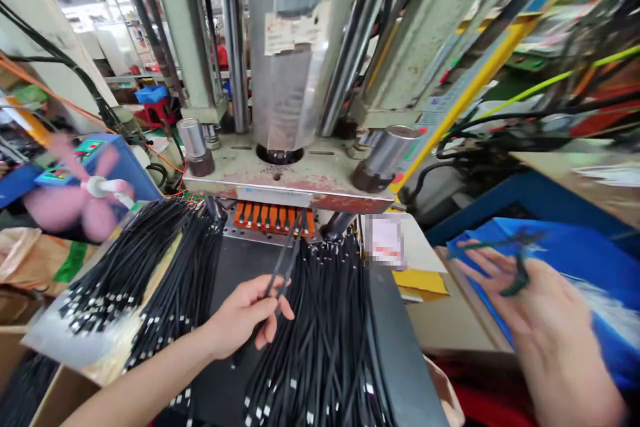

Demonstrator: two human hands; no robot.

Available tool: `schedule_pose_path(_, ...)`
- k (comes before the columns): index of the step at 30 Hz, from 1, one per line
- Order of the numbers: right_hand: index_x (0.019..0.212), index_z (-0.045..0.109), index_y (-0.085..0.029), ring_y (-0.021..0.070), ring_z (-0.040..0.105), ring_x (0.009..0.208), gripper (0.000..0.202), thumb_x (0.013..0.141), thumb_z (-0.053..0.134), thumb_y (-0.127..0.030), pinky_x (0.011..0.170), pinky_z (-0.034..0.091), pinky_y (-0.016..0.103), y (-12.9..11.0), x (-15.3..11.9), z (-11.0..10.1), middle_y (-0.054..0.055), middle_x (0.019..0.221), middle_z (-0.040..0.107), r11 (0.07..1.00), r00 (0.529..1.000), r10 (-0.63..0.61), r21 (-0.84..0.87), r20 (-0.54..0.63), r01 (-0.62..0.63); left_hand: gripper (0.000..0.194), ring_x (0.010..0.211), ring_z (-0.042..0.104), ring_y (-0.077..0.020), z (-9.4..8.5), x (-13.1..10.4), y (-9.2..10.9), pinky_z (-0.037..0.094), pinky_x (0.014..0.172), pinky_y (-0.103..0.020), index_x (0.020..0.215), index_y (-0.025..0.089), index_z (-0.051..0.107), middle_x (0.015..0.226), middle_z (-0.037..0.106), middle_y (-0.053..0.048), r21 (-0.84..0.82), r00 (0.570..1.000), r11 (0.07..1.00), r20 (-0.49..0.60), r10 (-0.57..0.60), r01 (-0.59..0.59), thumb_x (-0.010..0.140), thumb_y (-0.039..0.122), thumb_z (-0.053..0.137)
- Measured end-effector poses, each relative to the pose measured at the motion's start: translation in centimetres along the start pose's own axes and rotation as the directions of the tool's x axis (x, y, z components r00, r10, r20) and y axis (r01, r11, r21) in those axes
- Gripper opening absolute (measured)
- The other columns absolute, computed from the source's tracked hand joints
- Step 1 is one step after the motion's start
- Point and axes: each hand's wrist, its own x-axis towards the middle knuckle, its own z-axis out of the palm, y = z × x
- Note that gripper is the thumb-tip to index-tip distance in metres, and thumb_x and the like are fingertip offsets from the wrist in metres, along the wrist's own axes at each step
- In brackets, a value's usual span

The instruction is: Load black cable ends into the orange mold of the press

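Note:
My left hand point(245, 317) is closed, with thumb and fingers pinching a couple of thin black cables point(283, 259). These cables run up to the orange mold block point(270, 216) under the press, where several black connectors sit side by side. Below and right of that hand lies a thick bundle of black cables point(330, 327) with light metal tips. Off to the right, my right hand point(547, 303) is held palm up with its fingers loosely spread. Dark green-handled pliers point(521, 272) rest in it; their jaws are blurred.
The press's upper plate point(290, 180) hangs just above the mold, between steel posts. More cable bundles point(170, 287) lie on the left side of the table. A pink fan point(90, 187) stands at left. Blue plastic sheeting point(575, 260) lies beneath my right hand.

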Motion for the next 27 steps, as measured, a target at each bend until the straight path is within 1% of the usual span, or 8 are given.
schedule_pose_path(3, 0.052, 0.043, -0.02, 0.0167, 0.06, 0.068, 0.036, 0.083, 0.053, -0.037, 0.055, 0.038, 0.039, -0.6, -4.9, -1.3, 0.005, 0.064, 0.052, 0.804, 0.952, 0.299, 0.52, 0.066, -0.289, 0.04, 0.038, 0.034, -0.0007, 0.1, -0.8, 0.1, 0.015, 0.033, -0.014, 0.11, 0.015, 0.055, 0.073, 0.059, 0.0, -0.063, 1.0, 0.998, -0.017, -0.013, 0.012, 0.079, 0.039, 0.064)
schedule_pose_path(6, 0.062, 0.048, -0.022, 0.0121, 0.05, 0.058, 0.029, 0.075, 0.065, -0.041, 0.048, 0.035, 0.031, -2.5, -9.6, -0.6, 0.003, 0.074, 0.054, 0.759, 0.944, 0.274, 0.562, 0.182, -0.329, 0.045, 0.036, 0.024, -0.0008, 0.4, -1.4, 0.0, 0.007, 0.035, -0.017, 0.114, 0.015, 0.055, 0.059, 0.054, 0.003, -0.117, 0.999, 0.993, -0.024, -0.033, 0.03, 0.082, 0.046, 0.061)
schedule_pose_path(9, 0.083, 0.048, -0.024, 0.0107, 0.046, 0.055, 0.03, 0.068, 0.072, -0.034, 0.046, 0.034, 0.025, -4.7, -13.6, 1.6, 0.0, 0.079, 0.055, 0.879, 0.958, 0.051, 0.443, 0.282, -0.177, 0.046, 0.034, 0.021, -0.0016, 0.7, -1.7, -0.3, 0.008, 0.034, -0.017, 0.116, 0.015, 0.054, 0.052, 0.051, 0.005, -0.105, 0.999, 0.994, -0.018, -0.028, 0.026, 0.084, 0.049, 0.057)
schedule_pose_path(11, 0.104, 0.043, -0.026, 0.0128, 0.052, 0.061, 0.038, 0.074, 0.067, -0.029, 0.054, 0.043, 0.027, -5.9, -15.8, 3.2, -0.001, 0.08, 0.057, 0.958, 0.923, -0.129, 0.287, 0.363, 0.021, 0.044, 0.034, 0.031, -0.0022, 1.0, -1.9, -0.4, 0.017, 0.034, -0.017, 0.111, 0.014, 0.057, 0.058, 0.056, 0.003, -0.07, 0.999, 0.997, -0.032, 0.011, -0.013, 0.083, 0.048, 0.058)
schedule_pose_path(14, 0.12, 0.038, -0.023, 0.0173, 0.057, 0.079, 0.038, 0.084, 0.047, -0.016, 0.072, 0.048, 0.033, -7.3, -18.4, 5.3, 0.004, 0.088, 0.057, 0.887, 0.747, -0.411, 0.042, 0.522, 0.459, 0.04, 0.043, 0.047, -0.005, 1.5, -2.2, -0.4, 0.035, 0.041, -0.018, 0.099, 0.012, 0.06, 0.074, 0.063, -0.003, 0.015, 0.993, 0.996, -0.077, 0.089, -0.088, 0.079, 0.046, 0.062)
schedule_pose_path(17, 0.127, 0.041, -0.015, 0.0218, 0.054, 0.085, 0.049, 0.079, 0.037, -0.004, 0.073, 0.048, 0.036, -8.3, -20.0, 7.0, 0.01, 0.096, 0.054, 0.598, 0.563, -0.554, -0.177, 0.613, 0.782, 0.034, 0.045, 0.047, -0.0055, 1.6, -2.4, -0.2, 0.035, 0.042, -0.018, 0.085, 0.012, 0.059, 0.069, 0.059, -0.001, 0.117, 0.982, 0.985, -0.122, 0.142, -0.127, 0.079, 0.046, 0.061)
schedule_pose_path(21, 0.138, 0.031, -0.007, 0.0264, 0.049, 0.087, 0.057, 0.081, 0.036, -0.003, 0.071, 0.045, 0.04, -9.1, -20.9, 8.3, 0.015, 0.096, 0.051, 0.316, 0.518, -0.621, -0.418, 0.588, 0.852, 0.034, 0.042, 0.042, -0.006, 1.4, -2.6, -0.3, 0.031, 0.041, -0.018, 0.071, 0.014, 0.054, 0.054, 0.051, 0.002, 0.229, 0.976, 0.963, -0.127, 0.177, -0.144, 0.084, 0.045, 0.054)
schedule_pose_path(27, 0.145, 0.021, -0.008, 0.0274, 0.046, 0.09, 0.064, 0.083, 0.037, -0.004, 0.077, 0.042, 0.044, -9.2, -21.1, 8.8, 0.016, 0.099, 0.051, 0.232, 0.543, -0.603, -0.522, 0.585, 0.821, 0.034, 0.041, 0.04, -0.0068, 0.8, -2.3, -0.8, 0.029, 0.042, -0.018, 0.072, 0.016, 0.053, 0.05, 0.048, 0.004, 0.361, 0.966, 0.917, -0.12, 0.227, -0.171, 0.088, 0.045, 0.048)
